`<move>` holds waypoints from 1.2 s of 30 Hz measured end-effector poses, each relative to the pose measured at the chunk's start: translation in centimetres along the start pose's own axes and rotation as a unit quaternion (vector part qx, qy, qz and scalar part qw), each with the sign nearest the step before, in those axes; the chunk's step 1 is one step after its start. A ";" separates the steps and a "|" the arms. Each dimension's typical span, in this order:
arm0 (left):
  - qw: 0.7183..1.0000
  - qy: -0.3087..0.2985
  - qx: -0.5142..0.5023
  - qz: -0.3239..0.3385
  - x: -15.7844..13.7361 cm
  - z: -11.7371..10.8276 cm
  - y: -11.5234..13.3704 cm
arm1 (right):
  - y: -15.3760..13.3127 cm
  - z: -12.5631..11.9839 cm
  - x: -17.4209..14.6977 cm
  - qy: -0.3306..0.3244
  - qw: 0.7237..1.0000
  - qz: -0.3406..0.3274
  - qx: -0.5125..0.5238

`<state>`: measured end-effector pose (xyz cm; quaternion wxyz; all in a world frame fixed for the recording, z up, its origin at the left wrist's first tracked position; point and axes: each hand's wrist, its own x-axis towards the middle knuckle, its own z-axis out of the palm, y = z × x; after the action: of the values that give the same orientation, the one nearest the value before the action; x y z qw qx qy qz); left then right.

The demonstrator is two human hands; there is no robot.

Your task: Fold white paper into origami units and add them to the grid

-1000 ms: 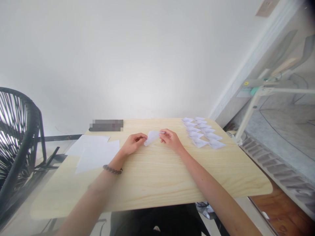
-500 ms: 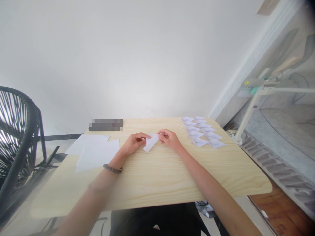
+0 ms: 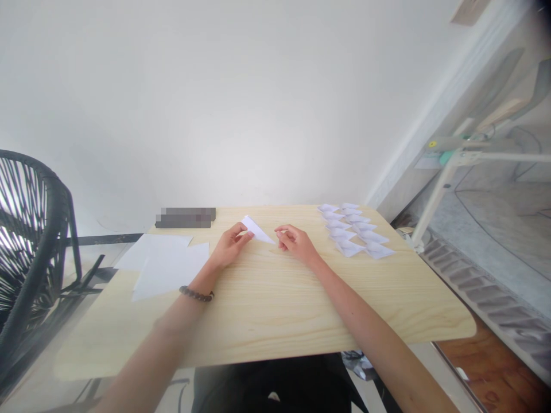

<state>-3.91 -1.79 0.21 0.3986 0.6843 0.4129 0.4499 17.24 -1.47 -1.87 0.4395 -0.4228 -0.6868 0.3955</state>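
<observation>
My left hand [image 3: 232, 245] pinches a small folded piece of white paper [image 3: 257, 230] between thumb and fingers. The paper is a narrow triangle whose long point faces right, held just over the wooden table. My right hand [image 3: 293, 241] is beside that point, fingers loosely curled and slightly apart, with nothing seen in them. To its right, several folded white paper pieces [image 3: 348, 248] stand in two overlapping columns.
Flat white paper sheets [image 3: 172, 269] lie at the left of the wooden table [image 3: 275, 321]. Behind them is a dark, pixelated object [image 3: 185, 218]. A black woven chair [image 3: 51, 189] stands left; a white metal frame [image 3: 443, 186] is at right. The wall [image 3: 267, 115] borders the back edge.
The folded paper has been turned, so its long point now faces right toward me, and it has shifted slightly left. My right fingers have come off it; my left hand keeps hold.
</observation>
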 end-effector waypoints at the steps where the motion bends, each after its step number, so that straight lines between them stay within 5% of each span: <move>1: 1.000 -0.001 -0.001 -0.011 0.0 0.0 0.1 | 0.0 0.0 0.0 0.000 1.000 0.001 0.000; 20: 0.996 -0.054 0.009 -0.072 -0.4 0.5 0.0 | -0.7 -0.1 -0.3 -0.021 0.998 -0.031 -0.042; 36: 0.997 0.024 0.079 -0.002 -0.3 0.3 -0.4 | -0.7 -0.1 -0.4 -0.046 0.998 -0.029 -0.030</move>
<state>-3.74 -2.04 -0.31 0.3345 0.7017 0.4580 0.4312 17.29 -2.10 -1.27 0.4056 -0.3971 -0.7297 0.3813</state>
